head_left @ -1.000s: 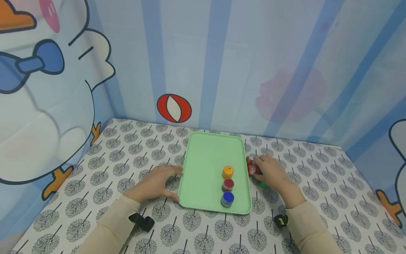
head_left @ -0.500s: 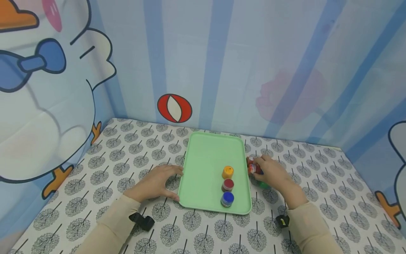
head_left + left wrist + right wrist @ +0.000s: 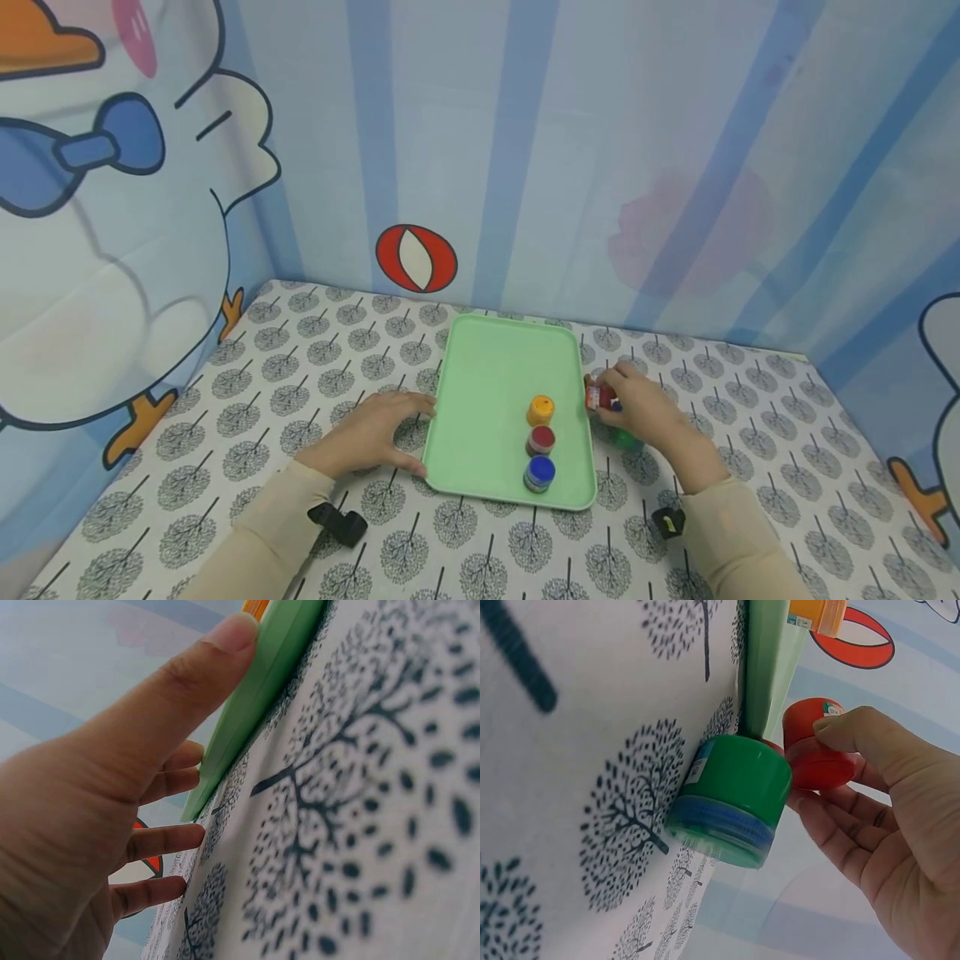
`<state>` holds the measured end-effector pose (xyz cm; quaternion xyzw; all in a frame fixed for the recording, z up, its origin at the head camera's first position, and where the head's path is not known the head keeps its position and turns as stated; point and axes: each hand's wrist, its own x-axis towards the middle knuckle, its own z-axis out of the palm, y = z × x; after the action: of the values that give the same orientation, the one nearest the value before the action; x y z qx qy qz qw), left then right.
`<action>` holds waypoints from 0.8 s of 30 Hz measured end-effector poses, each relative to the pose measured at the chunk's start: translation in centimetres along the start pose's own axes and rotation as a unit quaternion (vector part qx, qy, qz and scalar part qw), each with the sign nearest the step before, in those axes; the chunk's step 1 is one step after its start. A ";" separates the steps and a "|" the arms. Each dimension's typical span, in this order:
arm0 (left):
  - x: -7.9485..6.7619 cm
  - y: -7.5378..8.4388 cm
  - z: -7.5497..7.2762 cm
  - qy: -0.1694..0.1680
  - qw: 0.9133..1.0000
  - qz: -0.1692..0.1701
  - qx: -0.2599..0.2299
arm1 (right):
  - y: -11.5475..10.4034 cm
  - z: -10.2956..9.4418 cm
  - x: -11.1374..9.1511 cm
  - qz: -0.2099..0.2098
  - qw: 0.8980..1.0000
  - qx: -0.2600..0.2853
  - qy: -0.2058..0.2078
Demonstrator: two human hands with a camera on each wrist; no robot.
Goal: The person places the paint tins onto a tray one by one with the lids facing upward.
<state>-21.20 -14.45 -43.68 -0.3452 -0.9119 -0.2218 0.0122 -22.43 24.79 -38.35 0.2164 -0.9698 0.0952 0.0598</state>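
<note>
The fingers (image 3: 855, 731) of the right hand (image 3: 641, 408) are clamped on a red jar (image 3: 821, 761), the thumb on one side and the other fingers around it. The jar is just outside the right edge of a light green tray (image 3: 483, 367), over the worktop (image 3: 405, 533); whether it touches the cloth pattern below is hard to tell. Just beside this hand, a green jar (image 3: 739, 776) with a blue band lies on its side on the worktop, and a small blue patch (image 3: 617, 406) shows partly covered by the hand.

The fingers of the left hand (image 3: 367, 433) are spread apart, thumb away from the rest, their tips at the tray's left edge and gripping nothing.

Inside the tray, near its right side, an orange jar (image 3: 540, 411), a dark red jar (image 3: 540, 440) and a blue-lidded jar (image 3: 539, 473) stand upright in a row, the blue-lidded one nearest the person. Both forearms wear beige sleeves (image 3: 258, 533), with black devices (image 3: 337, 525) at the wrists. Black trees are printed across the worktop, and behind it hangs a blue-striped backdrop (image 3: 442, 125) bearing a red-and-white ball (image 3: 416, 258).
</note>
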 end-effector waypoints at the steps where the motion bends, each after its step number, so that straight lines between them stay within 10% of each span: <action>1: 0.0 0.0 0.0 0.000 1.000 0.000 0.000 | 0.0 0.0 0.0 0.000 1.000 0.002 0.001; 24: 0.0 0.0 0.0 0.002 1.000 -0.007 -0.003 | -1.5 0.2 1.7 0.007 0.999 0.033 -0.005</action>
<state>-21.20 -14.44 -43.68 -0.3384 -0.9135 -0.2256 0.0118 -23.29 22.74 -38.00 0.2119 -0.9679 0.1264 0.0471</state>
